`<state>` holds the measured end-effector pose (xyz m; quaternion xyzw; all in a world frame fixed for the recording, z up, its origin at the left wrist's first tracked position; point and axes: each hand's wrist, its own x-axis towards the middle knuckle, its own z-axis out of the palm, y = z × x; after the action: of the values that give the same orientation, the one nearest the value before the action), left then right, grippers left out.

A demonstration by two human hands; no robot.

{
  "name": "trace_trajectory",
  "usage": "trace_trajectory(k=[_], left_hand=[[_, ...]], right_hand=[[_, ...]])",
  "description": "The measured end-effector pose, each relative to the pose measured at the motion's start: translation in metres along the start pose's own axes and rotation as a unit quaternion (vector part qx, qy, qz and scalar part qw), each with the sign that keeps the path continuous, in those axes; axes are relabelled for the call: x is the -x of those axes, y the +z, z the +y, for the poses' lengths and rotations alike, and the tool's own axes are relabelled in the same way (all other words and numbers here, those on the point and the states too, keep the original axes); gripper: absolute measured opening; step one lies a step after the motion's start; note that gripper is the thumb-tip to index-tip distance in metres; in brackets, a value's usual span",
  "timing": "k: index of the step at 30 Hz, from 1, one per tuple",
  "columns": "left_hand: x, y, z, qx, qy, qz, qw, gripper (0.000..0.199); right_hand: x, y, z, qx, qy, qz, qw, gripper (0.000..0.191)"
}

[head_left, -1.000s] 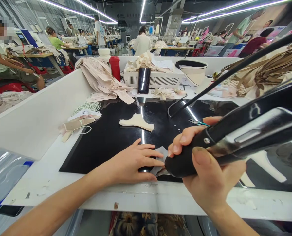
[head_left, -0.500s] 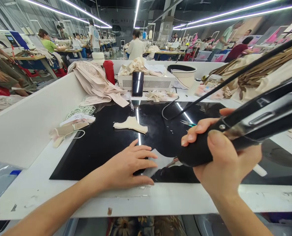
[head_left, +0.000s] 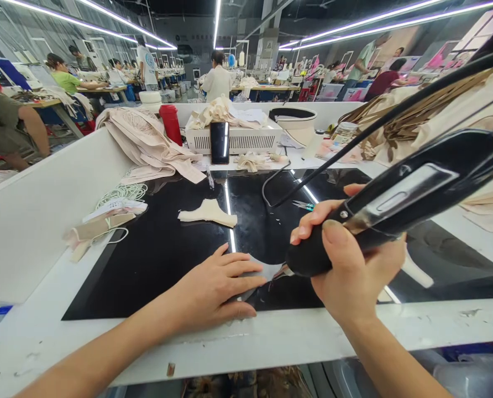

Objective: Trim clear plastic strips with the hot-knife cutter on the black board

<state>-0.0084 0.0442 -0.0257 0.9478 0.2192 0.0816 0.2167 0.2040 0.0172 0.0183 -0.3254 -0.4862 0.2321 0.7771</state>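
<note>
My right hand is wrapped round a black corded power tool with a silver inset on its body; its exact kind cannot be told. The tool's small metal tip points down and left, at the edge of a thin greyish translucent piece. My left hand lies flat on that piece with fingers stretched out, hiding most of it. Both are over a glossy black mat. Just beyond my left hand lies a cream cut fabric piece.
Small scissors lie on the mat near the cord. A phone leans on a white vented box. Fabric piles, a red cup and a round container line the back. Tied cords and scraps lie left.
The view has shifted a little, so the scene sits further left. My right hand has brought the tool's tip closer to my left fingertips, along the translucent piece. My left hand stays flat.
</note>
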Motion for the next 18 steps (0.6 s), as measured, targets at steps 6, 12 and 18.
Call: trace_trajectory(k=[6,12,18], left_hand=[[0.0,0.0,0.0,-0.001,0.0,-0.006,1.0,0.052],[0.001,-0.001,0.0,0.008,0.005,0.01,1.0,0.05],[0.0,0.0,0.0,0.017,0.005,0.017,1.0,0.05]], right_hand=[[0.001,0.0,0.001,0.017,-0.002,-0.007,1.0,0.037],[-0.008,-0.005,0.0,0.031,-0.012,0.035,0.999,0.04],[-0.012,-0.012,0.004,0.031,-0.023,0.037,0.999,0.037]])
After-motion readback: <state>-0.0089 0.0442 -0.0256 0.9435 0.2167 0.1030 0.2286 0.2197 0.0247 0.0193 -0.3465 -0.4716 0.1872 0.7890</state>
